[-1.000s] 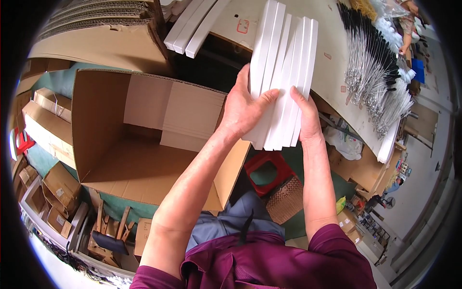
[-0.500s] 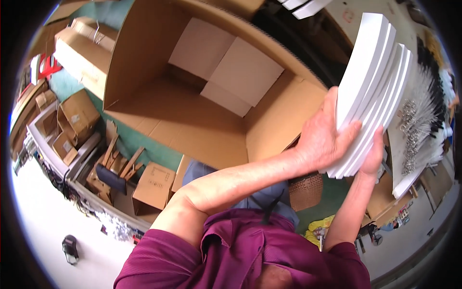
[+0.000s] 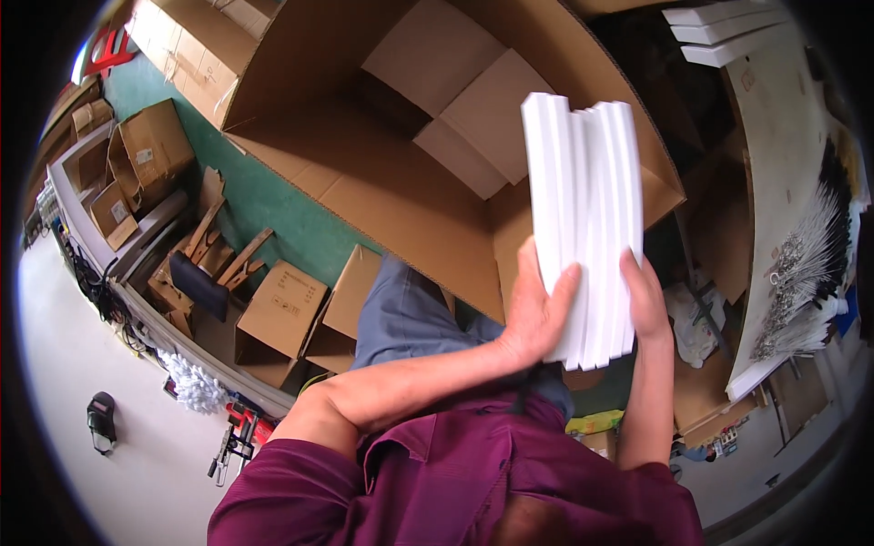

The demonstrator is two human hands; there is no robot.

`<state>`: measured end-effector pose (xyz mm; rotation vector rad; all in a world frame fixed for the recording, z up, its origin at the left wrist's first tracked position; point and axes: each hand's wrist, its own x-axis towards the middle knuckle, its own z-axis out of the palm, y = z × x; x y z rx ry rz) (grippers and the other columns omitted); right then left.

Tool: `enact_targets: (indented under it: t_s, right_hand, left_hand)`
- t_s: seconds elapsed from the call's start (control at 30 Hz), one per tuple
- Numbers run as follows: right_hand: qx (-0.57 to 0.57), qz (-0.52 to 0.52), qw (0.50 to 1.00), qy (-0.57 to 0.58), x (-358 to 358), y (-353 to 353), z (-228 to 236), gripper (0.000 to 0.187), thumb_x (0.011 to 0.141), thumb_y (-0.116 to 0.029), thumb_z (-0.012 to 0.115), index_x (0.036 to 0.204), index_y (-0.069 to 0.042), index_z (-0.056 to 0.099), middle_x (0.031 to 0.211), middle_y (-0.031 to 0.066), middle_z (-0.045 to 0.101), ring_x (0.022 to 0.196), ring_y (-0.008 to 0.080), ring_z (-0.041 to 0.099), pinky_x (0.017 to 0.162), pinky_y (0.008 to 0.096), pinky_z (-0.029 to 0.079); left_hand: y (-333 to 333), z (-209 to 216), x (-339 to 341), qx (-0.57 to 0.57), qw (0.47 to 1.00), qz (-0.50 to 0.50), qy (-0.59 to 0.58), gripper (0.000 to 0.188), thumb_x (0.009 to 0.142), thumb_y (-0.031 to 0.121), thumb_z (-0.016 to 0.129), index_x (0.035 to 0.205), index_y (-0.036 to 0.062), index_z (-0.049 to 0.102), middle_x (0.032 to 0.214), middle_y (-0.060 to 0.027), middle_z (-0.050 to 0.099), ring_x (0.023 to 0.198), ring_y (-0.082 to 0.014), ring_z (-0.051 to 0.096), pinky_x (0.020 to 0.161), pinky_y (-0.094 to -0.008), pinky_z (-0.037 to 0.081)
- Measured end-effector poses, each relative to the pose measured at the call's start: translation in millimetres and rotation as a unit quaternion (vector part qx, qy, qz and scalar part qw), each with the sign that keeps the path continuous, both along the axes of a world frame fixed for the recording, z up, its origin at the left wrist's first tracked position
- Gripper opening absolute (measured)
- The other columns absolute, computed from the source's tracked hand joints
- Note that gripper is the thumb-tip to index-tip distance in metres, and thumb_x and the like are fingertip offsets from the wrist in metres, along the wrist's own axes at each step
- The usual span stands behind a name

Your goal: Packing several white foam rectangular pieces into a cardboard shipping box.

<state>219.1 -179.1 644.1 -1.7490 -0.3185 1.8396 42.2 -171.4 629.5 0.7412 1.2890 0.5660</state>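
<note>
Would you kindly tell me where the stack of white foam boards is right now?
In the head view, the stack of white foam boards is right of centre, clasped between the left hand and right hand, above the large open cardboard box.

A stack of white foam boards (image 3: 584, 214) stands on edge right of centre, pressed between the left hand (image 3: 537, 305) and the right hand (image 3: 645, 300). Behind it, a big open carton (image 3: 382, 182) fills the upper middle; small boxes (image 3: 146, 150) lie at upper left
</note>
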Motion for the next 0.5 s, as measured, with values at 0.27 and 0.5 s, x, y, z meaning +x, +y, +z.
enact_targets:
  t_s: [0.27,0.5]
  right_hand:
    - [0.027,0.14,0.99,0.018,-43.9,74.0,-159.9,0.058,0.102,-0.04,0.044,0.132,0.01,0.048,0.127,0.0181,0.058,0.116,0.0206,0.054,0.099,0.0327,0.043]
    - [-0.028,0.342,0.936,-0.074,-66.9,107.9,-247.7,0.064,0.095,-0.051,0.051,0.119,0.008,0.06,0.114,0.0161,0.066,0.107,0.0217,0.06,0.095,0.0358,0.047]
  left_hand:
    - [39.8,-132.2,-45.0,-0.195,0.973,0.118,0.045,0.051,0.096,0.034,0.057,0.123,-0.0078,0.045,0.11,-0.0203,0.063,0.1,-0.0247,0.063,0.088,-0.0362,0.05]
    - [66.8,-188.4,-65.7,-0.302,0.935,0.153,0.103,0.065,0.095,0.037,0.06,0.134,-0.0083,0.035,0.123,-0.0218,0.057,0.107,-0.0276,0.06,0.091,-0.0366,0.05]
